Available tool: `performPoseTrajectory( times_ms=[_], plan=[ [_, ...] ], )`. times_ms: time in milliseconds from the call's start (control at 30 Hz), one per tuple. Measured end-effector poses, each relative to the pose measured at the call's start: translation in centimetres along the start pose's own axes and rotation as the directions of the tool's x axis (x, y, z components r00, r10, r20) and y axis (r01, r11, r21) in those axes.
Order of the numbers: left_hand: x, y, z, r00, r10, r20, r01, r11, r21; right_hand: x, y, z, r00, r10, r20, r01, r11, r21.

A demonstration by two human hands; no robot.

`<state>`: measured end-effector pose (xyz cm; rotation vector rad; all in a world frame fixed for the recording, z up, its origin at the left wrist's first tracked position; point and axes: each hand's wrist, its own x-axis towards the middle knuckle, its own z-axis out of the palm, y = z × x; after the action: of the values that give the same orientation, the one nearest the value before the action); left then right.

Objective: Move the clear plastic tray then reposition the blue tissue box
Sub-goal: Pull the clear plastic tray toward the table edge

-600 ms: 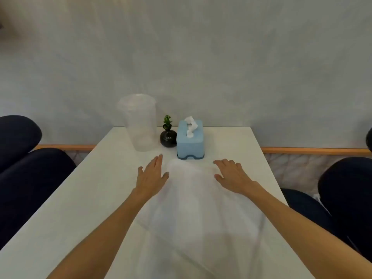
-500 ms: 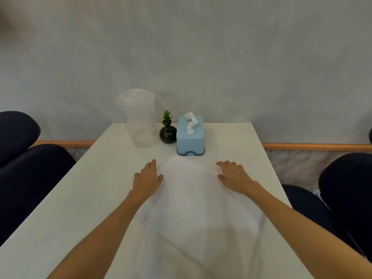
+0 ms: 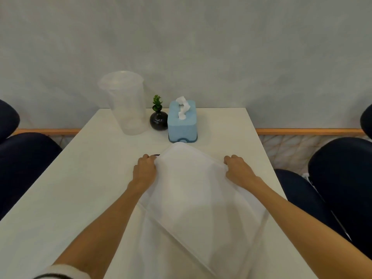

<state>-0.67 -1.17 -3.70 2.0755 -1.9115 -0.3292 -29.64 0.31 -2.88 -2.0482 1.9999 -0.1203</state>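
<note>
Head view:
Tray: we see the clear plastic tray (image 3: 193,194) on the white table (image 3: 80,188), a corner just before the blue tissue box (image 3: 182,121).
Left hand (image 3: 145,171): our fingers curl closed over its left edge.
Right hand (image 3: 238,172): curled closed on the right edge.

Your clear plastic tray (image 3: 193,190) sits between your hands, frosted and turned corner-forward, its far corner lifted off the desk. Just beyond that corner stands the blue tissue box (image 3: 182,121), upright, a white tissue sticking out of its top.
</note>
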Motion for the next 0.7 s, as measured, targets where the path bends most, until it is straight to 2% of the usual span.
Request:
performPoseTrajectory(
  times_ms=[100, 300, 500, 700],
  plan=[
    [-0.8, 0.3, 0.0, 1.000, 0.020, 0.006, -0.020, 0.999, 0.040, -1.0, 0.9, -0.2, 0.999, 0.042, -0.002, -0.042, 0.999, -0.010],
    [-2.8, -0.9, -1.2, 1.000, -0.002, 0.030, 0.002, 1.000, 0.000, -1.3, 2.1, -0.8, 0.996, 0.069, -0.062, -0.068, 0.998, 0.006],
    [-5.5, -1.6, -1.0, 0.996, -0.089, 0.005, 0.089, 0.993, 0.078, -1.5, 1.4, -0.6, 0.997, 0.023, -0.079, -0.022, 1.000, 0.014],
    [-7.3, -3.0, -0.9, 0.984, -0.174, -0.038, 0.177, 0.980, 0.092, -2.9, 1.8, -0.5, 0.999, -0.013, -0.039, 0.011, 0.998, -0.055]
  ],
)
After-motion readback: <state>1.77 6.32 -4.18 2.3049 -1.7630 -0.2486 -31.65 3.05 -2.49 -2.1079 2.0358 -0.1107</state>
